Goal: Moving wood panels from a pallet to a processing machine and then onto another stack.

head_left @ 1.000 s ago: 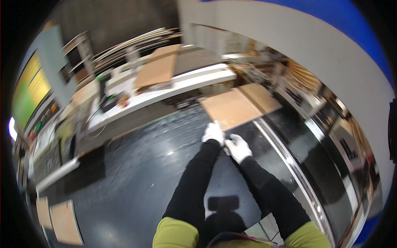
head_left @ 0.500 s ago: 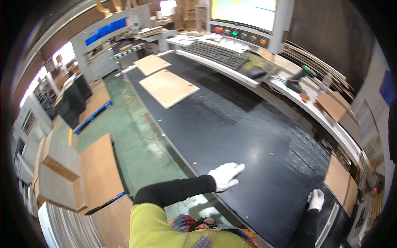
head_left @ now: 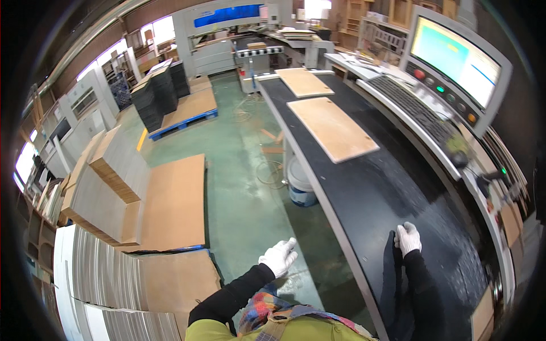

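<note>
My left hand (head_left: 278, 258), in a white glove, hangs over the green floor to the left of the black worktable (head_left: 364, 210). Its fingers are loosely bent and a little apart, with nothing in them. My right hand (head_left: 408, 238), gloved too, is above the tabletop with its fingers curled in; I see nothing in it. I cannot tell whether it touches the surface. Farther along the table lie two pale wooden panels, the nearer one (head_left: 333, 128) and the farther one (head_left: 304, 83), both flat and apart from my hands.
A keyboard (head_left: 406, 105) and a control screen (head_left: 455, 62) stand along the table's right side. A white bucket (head_left: 300, 182) is under its left edge. At left are stacked grey boards (head_left: 102, 273), brown sheets (head_left: 173, 202) and a blue pallet (head_left: 185, 122) with dark stacks.
My view has swung left. My left hand has gone from above the tabletop to over the floor, its fingers less spread. My right hand has moved forward over the table.
</note>
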Tool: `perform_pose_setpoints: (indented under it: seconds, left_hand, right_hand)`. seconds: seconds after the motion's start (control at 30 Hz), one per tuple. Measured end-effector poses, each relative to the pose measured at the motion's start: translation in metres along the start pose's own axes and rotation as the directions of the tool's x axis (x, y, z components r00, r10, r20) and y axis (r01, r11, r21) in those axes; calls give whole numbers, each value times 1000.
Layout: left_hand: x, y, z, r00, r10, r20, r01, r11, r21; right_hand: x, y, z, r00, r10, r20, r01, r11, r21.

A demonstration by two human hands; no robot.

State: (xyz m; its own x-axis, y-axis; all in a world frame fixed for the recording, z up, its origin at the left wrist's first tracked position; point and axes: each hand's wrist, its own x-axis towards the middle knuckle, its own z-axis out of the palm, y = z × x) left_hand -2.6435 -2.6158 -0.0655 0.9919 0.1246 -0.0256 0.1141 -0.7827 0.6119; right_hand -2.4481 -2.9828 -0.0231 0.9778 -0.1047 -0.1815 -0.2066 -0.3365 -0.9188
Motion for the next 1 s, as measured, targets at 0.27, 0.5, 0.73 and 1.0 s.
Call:
perform_pose_setpoints:
  seconds: [0.27, 0.5, 0.73, 1.0]
  left_hand:
    - [85, -163, -123, 978, -210, -8, 210, 977, -50]
    - [178, -224, -194, 972, -236, 25, 236, 971, -32]
    - [355, -211, -208, 961, 137, -241, -157, 986, -65]
    - [590, -165, -221, 869, 398, -295, -413, 911, 12]
  right_hand:
    - [172, -110, 182, 990, 47, -132, -65, 988, -138]
    - [204, -144, 232, 936, -138, -323, -171, 624, -762]
    - [196, -160, 240, 933, -138, -332, -185, 607, -773]
    - [208, -182, 265, 893, -49, -448, -315, 643, -698]
